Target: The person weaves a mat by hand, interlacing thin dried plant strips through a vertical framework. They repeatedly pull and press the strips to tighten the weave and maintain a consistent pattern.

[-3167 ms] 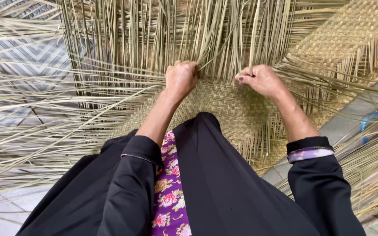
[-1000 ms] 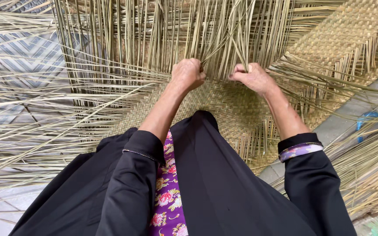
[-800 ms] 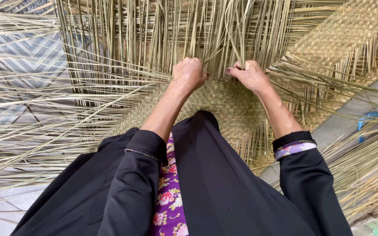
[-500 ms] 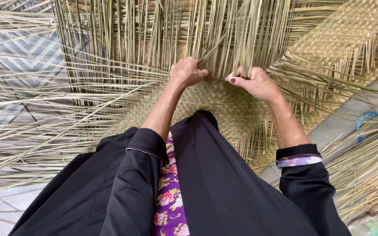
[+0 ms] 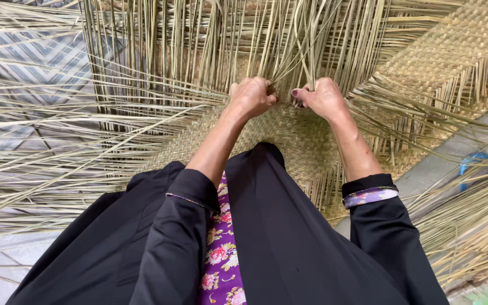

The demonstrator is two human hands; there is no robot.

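Left hand: I see my left hand (image 5: 251, 97) in the upper middle of the frame, closed as a fist on a small bundle of loose straw strands (image 5: 289, 51) that rise toward the top edge. The knuckles face the camera, the fingers are curled tight.
Right hand: my right hand (image 5: 324, 97) is just beside the left one, a narrow gap between them. Its fingers are also curled narrow and pinch some strands of the same bundle; the thumb with a dark painted nail points to the left hand.
Woven mat: the woven mat (image 5: 300, 147) lies under both hands, in the centre of the frame. Its finished part is a tight checked weave of pale yellow straw. Both hands rest at its far edge, where the weave ends and the free strands begin.
Loose strands: they stand out from the mat in all directions, long and thin, upward across the top of the frame and sideways to the left edge.
Second woven strip: a woven band (image 5: 453, 51) runs diagonal in the upper right corner, with cut ends sticking out on its lower side.
Clothes: I see black sleeves (image 5: 170, 226) in the lower half, and a purple flowered cloth (image 5: 221, 254) between them at the bottom centre.
Floor: a grey tiled floor (image 5: 453, 164) shows at the right, with a blue object (image 5: 475, 164) partly hidden behind straw; I cannot tell what it is.
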